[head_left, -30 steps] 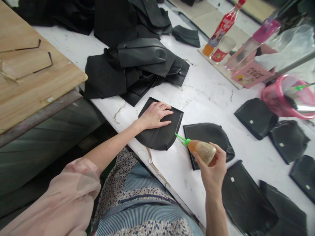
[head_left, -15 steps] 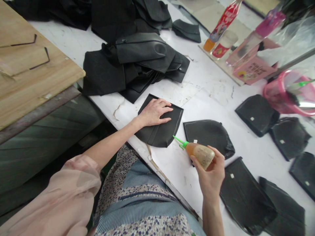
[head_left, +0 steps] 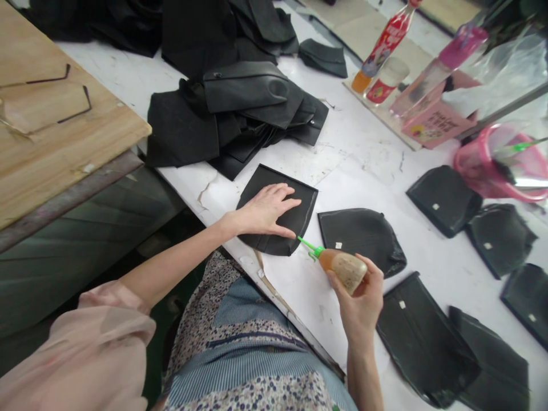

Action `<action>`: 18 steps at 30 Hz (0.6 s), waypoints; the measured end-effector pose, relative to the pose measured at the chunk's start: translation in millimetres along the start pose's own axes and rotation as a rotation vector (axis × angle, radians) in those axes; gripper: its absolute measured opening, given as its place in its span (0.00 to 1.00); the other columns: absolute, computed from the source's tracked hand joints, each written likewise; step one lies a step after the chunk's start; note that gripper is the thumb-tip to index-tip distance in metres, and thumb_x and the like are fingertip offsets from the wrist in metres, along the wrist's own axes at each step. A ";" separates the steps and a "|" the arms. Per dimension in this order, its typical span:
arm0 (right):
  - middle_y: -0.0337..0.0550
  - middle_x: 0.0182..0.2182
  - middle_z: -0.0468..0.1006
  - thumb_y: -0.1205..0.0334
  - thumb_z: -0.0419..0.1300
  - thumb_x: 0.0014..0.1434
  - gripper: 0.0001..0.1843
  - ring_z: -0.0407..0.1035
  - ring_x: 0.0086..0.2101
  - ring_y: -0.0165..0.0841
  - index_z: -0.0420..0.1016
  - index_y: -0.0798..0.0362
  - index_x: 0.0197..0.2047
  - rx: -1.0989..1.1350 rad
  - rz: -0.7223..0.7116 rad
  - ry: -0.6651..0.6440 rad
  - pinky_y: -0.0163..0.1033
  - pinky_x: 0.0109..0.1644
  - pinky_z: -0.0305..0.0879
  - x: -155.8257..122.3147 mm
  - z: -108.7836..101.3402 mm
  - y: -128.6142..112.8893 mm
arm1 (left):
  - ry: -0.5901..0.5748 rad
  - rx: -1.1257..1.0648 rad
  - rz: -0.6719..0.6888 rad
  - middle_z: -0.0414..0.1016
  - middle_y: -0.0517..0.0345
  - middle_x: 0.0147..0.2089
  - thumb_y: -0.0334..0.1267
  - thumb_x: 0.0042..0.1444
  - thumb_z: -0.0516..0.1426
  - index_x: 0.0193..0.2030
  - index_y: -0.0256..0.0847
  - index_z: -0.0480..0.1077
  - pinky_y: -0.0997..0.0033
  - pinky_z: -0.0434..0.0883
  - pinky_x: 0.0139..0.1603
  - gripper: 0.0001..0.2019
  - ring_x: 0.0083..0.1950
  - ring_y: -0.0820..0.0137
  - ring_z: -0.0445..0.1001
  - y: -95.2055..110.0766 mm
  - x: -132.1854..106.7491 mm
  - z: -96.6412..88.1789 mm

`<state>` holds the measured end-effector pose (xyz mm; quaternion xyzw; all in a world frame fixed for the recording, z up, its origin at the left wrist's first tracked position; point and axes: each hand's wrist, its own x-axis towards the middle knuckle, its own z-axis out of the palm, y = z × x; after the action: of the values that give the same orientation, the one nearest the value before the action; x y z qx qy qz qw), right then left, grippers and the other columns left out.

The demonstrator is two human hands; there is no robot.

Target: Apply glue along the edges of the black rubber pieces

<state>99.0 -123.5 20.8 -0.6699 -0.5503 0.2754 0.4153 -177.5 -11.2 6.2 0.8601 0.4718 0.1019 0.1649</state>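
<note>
Flat on the white table lies a black leather-like piece (head_left: 274, 177) with one rounded end and a shiny line along its right edge. My left hand (head_left: 269, 211) rests on it, fingers spread, the thumb close to that edge. In my right hand (head_left: 362, 302) is a glue bottle (head_left: 345, 267) with amber contents and a thin green nozzle. The bottle lies tilted, its nozzle tip at the piece's lower right edge, beside my left thumb. Just right of it sits another black piece (head_left: 363, 234) with a small white tag.
A heap of black pieces (head_left: 244, 108) lies at the back. More tagged pieces (head_left: 428, 337) spread along the right. Beyond them stand a pink basket (head_left: 464, 157), a pink box (head_left: 440, 120) and a red-labelled bottle (head_left: 387, 37). A wooden board (head_left: 85, 148) with glasses juts in at left.
My left hand has slid down toward me on the black piece, its thumb now near the nozzle tip. The glue bottle has shifted very slightly left.
</note>
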 end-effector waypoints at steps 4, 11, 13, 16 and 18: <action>0.48 0.49 0.73 0.52 0.73 0.47 0.34 0.72 0.45 0.41 0.69 0.51 0.55 0.004 0.000 -0.009 0.46 0.46 0.72 -0.7 -0.3 0.3 | 0.031 -0.014 0.055 0.57 0.39 0.71 0.68 0.50 0.62 0.67 0.38 0.64 0.47 0.47 0.75 0.46 0.75 0.49 0.49 6.4 -15.2 13.0; 0.49 0.50 0.73 0.53 0.74 0.47 0.36 0.72 0.46 0.44 0.68 0.50 0.57 0.013 0.039 -0.047 0.49 0.49 0.72 -7.3 -4.0 3.6 | 0.076 -0.021 0.083 0.60 0.41 0.70 0.64 0.46 0.67 0.66 0.42 0.64 0.48 0.49 0.76 0.45 0.74 0.52 0.54 -2.5 -11.2 20.6; 0.50 0.50 0.74 0.52 0.74 0.47 0.36 0.72 0.46 0.44 0.68 0.50 0.57 0.013 0.050 -0.051 0.49 0.48 0.72 -10.4 -4.9 3.4 | 0.087 -0.025 0.088 0.60 0.41 0.70 0.63 0.46 0.68 0.66 0.42 0.64 0.48 0.49 0.76 0.45 0.74 0.52 0.54 -3.6 -11.0 22.0; 0.49 0.50 0.74 0.52 0.74 0.47 0.35 0.72 0.45 0.43 0.69 0.50 0.56 -0.006 0.034 -0.042 0.47 0.46 0.72 -15.0 -6.7 1.2 | 0.105 -0.041 0.100 0.60 0.41 0.70 0.64 0.45 0.67 0.66 0.41 0.65 0.47 0.49 0.76 0.46 0.73 0.51 0.54 -5.1 -11.7 24.8; 0.49 0.49 0.74 0.52 0.74 0.47 0.35 0.72 0.45 0.42 0.70 0.51 0.55 -0.013 0.017 -0.044 0.46 0.45 0.72 -17.6 -7.9 0.0 | 0.114 -0.053 0.102 0.61 0.41 0.69 0.64 0.44 0.68 0.66 0.42 0.65 0.47 0.49 0.76 0.46 0.73 0.51 0.55 -5.9 -12.0 26.1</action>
<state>101.3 -142.6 23.3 -0.6712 -0.5552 0.2900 0.3964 -179.9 -23.2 -20.4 0.8712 0.4332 0.1714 0.1549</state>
